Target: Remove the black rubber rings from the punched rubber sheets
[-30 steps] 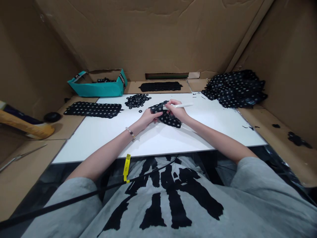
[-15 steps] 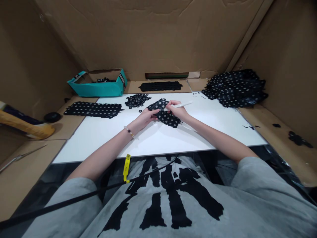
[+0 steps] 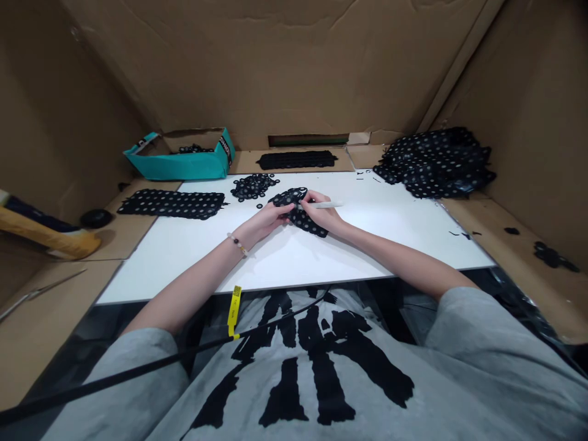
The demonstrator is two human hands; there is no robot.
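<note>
A black sheet dotted with pale round spots (image 3: 315, 227) is bent between my hands over the white board (image 3: 294, 260). My left hand (image 3: 274, 215) grips its left side, thumb on top and fingers beneath. In my right hand (image 3: 324, 213) is a white pen-shaped tool (image 3: 329, 204), held like a pencil, its tip at the sheet near my left thumb. Whether the tip touches the sheet I cannot tell. Just behind my left hand lies a pile of small black rings (image 3: 252, 185). Another dotted black sheet (image 3: 172, 203) rests flat to the left.
A teal box (image 3: 179, 164) with black pieces inside stands at the back left. Behind the board lies a black strip stack (image 3: 296, 160). Dotted sheets form a heap (image 3: 436, 162) at the back right. Tweezers (image 3: 41, 291) and a yellow-and-blue tube (image 3: 46, 226) are far left. Cardboard walls surround everything.
The dotted sheet has become more bent and bunched. My right hand has shifted slightly left and down, and the white tool now lies closer to level.
</note>
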